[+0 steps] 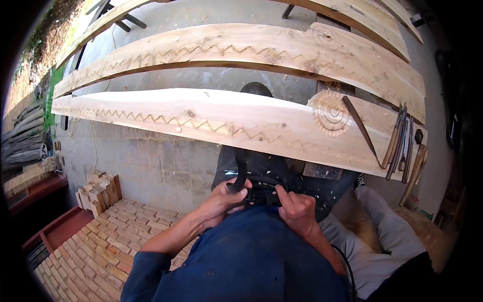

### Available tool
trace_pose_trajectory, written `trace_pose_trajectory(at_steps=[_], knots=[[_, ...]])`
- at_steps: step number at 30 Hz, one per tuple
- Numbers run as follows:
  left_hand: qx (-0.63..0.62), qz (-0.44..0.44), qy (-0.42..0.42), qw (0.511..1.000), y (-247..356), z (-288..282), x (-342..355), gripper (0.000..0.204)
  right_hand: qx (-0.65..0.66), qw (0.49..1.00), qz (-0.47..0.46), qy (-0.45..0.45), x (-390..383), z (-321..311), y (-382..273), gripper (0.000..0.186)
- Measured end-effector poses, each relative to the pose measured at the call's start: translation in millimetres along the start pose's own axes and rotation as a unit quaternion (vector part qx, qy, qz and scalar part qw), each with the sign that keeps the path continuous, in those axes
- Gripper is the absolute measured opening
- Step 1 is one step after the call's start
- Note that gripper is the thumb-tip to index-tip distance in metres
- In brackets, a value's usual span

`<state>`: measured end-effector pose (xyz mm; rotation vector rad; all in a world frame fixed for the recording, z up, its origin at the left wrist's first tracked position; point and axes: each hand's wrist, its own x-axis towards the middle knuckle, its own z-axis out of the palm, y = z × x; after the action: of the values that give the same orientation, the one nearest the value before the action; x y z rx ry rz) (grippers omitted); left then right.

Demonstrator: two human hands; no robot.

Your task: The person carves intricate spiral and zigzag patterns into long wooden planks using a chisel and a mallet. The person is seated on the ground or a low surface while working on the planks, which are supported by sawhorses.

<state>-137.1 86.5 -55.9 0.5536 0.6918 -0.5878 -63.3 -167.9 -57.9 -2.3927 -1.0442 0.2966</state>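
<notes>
At my waist, my left hand (227, 200) is closed on a black strap (240, 168) that hangs in a loop. Beside it, my right hand (297, 210) has its fingers curled at a black buckle or fitting (261, 195), index finger against it. A dark, shaving-flecked cloth or apron (332, 194) lies below my hands. Just beyond them a long pale board (211, 113) carries a carved zigzag and a round rosette (332, 113). At its right end lie several chisels (395, 141), a dark tapered tool (359, 126) and a wooden mallet or handle (415, 173).
More boards (241, 45) lie across the far side on dark supports. A person's grey-trousered legs (382, 226) are at my right. Wooden blocks (98, 194), a brick-like floor (105, 241), a red metal frame (50, 226) and stacked poles (25, 128) are at the left.
</notes>
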Motion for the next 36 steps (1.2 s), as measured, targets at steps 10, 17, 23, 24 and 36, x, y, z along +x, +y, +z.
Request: trace_pose_trajectory(at_steps=[10,17,23,24,36], knots=[[0.076,-0.036,0.010,0.996,3,7,-2,0.021,-0.003,1.000,-0.019,-0.003,2,5,-2,0.056],[0.110,-0.032,-0.023,0.993,1,5,9,0.022,-0.033,0.998,-0.051,0.004,10,1,-3,0.025],[0.174,-0.032,-0.054,0.983,5,-1,21,0.019,-0.021,0.998,-0.022,-0.049,8,3,-1,0.030],[0.185,-0.045,-0.059,0.980,8,-3,23,0.017,-0.006,0.997,-0.006,-0.076,8,-3,-2,0.032],[0.703,0.252,0.396,0.535,59,-29,-2,0.038,0.131,0.956,0.217,-0.144,-37,-57,21,0.056]])
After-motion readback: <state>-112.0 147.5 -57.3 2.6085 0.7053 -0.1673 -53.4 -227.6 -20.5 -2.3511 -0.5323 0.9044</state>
